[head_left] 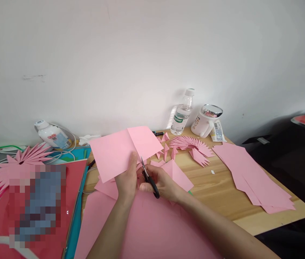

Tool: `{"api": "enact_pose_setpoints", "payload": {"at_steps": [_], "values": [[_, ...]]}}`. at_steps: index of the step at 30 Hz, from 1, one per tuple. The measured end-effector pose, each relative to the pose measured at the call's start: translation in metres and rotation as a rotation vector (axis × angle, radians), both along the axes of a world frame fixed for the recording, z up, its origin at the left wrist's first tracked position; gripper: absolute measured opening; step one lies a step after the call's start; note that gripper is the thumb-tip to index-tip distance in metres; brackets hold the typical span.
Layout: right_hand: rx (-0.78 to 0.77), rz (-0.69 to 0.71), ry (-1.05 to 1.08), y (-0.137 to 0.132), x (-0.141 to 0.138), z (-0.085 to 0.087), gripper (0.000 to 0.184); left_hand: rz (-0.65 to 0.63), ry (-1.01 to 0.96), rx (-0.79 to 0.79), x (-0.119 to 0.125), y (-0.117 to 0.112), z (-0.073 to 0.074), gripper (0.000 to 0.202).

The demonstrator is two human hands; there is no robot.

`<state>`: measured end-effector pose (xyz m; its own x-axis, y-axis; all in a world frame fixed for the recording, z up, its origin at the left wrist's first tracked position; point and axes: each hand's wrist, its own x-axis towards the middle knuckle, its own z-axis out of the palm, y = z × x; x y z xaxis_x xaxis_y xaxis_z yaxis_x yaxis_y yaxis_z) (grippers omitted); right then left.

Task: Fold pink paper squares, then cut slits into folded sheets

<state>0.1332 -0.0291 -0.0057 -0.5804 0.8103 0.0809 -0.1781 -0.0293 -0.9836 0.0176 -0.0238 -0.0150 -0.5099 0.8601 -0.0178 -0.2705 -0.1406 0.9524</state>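
Head view: left hand (127,182) pinches pink sheet (114,153), right hand (164,184) grips black scissors (149,181); bottle label (178,118) unreadable

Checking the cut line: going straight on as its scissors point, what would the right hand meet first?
Probably the pink sheet in the left hand; the tips of the scissors sit at its lower edge, near the crease.

The wooden table (222,196) in front of me runs back to the wall. A large pink sheet (155,230) covers its near edge. To the right lies a loose stack of pink sheets (252,176). Towards the back sit a folded pink fan (192,145) and small pink triangles (165,147), with a water bottle (182,113) and a white mug (205,120) standing by the wall. A red board (74,187) overlaps the left end.
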Motion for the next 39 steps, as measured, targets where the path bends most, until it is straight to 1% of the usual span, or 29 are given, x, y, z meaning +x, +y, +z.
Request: {"api": "enact_pose_setpoints", "payload": {"at_steps": [2, 7, 11, 13, 20, 24, 32, 35, 39], "values": [[0.003, -0.002, -0.011, 0.0, 0.0, 0.0, 0.049, -0.001, 0.0, -0.005, 0.0, 0.0, 0.001, 0.048], [-0.017, 0.0, -0.011, 0.0, 0.001, -0.003, 0.049, -0.028, -0.058, -0.088, 0.0, -0.002, 0.005, 0.056], [-0.032, 0.007, -0.011, 0.0, 0.001, -0.004, 0.052, -0.003, -0.022, -0.007, 0.0, -0.002, 0.004, 0.049], [-0.034, 0.001, -0.015, 0.0, 0.001, -0.003, 0.053, 0.006, 0.008, 0.008, 0.0, -0.002, 0.003, 0.045], [-0.041, -0.009, -0.017, 0.001, 0.0, -0.005, 0.052, 0.016, 0.03, -0.037, 0.0, -0.001, 0.004, 0.048], [-0.056, -0.009, -0.022, 0.001, 0.0, -0.007, 0.051, 0.022, 0.009, -0.024, 0.001, -0.001, 0.005, 0.049], [-0.083, -0.013, 0.002, 0.0, 0.0, -0.007, 0.046, 0.011, 0.008, -0.069, 0.002, -0.002, 0.009, 0.05], [-0.091, -0.021, 0.01, 0.0, -0.001, -0.007, 0.046, 0.034, 0.018, -0.063, 0.004, -0.002, 0.01, 0.049], [-0.08, -0.035, 0.002, 0.0, -0.001, -0.009, 0.047, 0.078, 0.019, -0.095, 0.007, -0.001, 0.011, 0.048]]}}
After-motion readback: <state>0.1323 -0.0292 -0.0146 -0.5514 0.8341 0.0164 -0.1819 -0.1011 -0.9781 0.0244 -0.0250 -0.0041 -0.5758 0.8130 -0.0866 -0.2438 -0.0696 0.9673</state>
